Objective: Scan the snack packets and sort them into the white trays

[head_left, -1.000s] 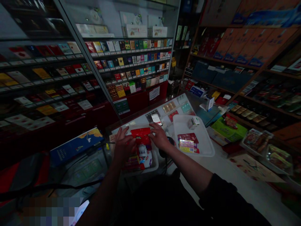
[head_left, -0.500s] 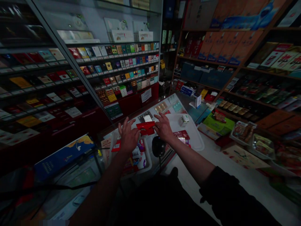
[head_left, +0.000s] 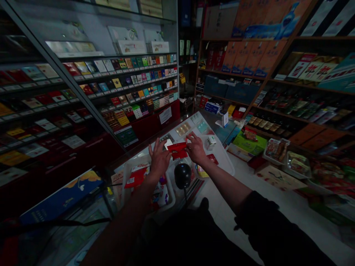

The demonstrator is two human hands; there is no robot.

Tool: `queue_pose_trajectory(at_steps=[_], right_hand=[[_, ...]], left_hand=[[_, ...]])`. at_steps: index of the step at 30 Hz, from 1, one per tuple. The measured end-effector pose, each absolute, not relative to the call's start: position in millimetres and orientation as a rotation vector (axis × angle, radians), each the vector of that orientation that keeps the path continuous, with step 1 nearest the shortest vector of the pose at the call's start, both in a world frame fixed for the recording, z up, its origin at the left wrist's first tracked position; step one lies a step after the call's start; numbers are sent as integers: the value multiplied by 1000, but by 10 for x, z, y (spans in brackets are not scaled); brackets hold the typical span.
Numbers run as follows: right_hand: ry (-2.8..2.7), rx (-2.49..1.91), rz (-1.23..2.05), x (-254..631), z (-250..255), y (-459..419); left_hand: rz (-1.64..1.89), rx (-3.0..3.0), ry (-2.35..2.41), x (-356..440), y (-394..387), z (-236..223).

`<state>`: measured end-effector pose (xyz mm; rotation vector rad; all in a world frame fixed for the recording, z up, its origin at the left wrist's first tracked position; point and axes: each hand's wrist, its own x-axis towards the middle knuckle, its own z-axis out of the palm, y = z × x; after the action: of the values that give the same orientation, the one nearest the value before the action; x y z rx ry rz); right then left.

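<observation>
Both my hands hold a red packet (head_left: 177, 150) above a glass counter (head_left: 191, 125). My left hand (head_left: 158, 159) grips its left end, fingers partly spread upward. My right hand (head_left: 196, 148) pinches its right end. Below the left hand a white tray (head_left: 171, 194) holds several colourful packets. A second white tray (head_left: 226, 166) to the right holds a small white box (head_left: 211, 140) and a red packet (head_left: 212, 158). A black round scanner (head_left: 182, 175) stands between the trays.
Shelves of cigarette packs (head_left: 133, 77) line the wall behind the counter. Wooden shelves with cartons and bottles (head_left: 277, 96) fill the right side. Snack trays (head_left: 283, 153) sit along the right. A blue carton (head_left: 61, 195) lies at lower left. Pale floor (head_left: 277, 210) runs between.
My hands lifted the red packet off the left tray and carried it up and forward over the counter. The camera view shifted right.
</observation>
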<state>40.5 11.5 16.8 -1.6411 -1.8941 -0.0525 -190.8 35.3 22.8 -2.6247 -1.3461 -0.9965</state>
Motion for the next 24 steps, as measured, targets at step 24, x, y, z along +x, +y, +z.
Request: queue_pose_trajectory(at_steps=[24], right_hand=[[-1817,-1725,-7,604,-1,121]], left_hand=[[-952,-2733,-1418,-1697,406,80]])
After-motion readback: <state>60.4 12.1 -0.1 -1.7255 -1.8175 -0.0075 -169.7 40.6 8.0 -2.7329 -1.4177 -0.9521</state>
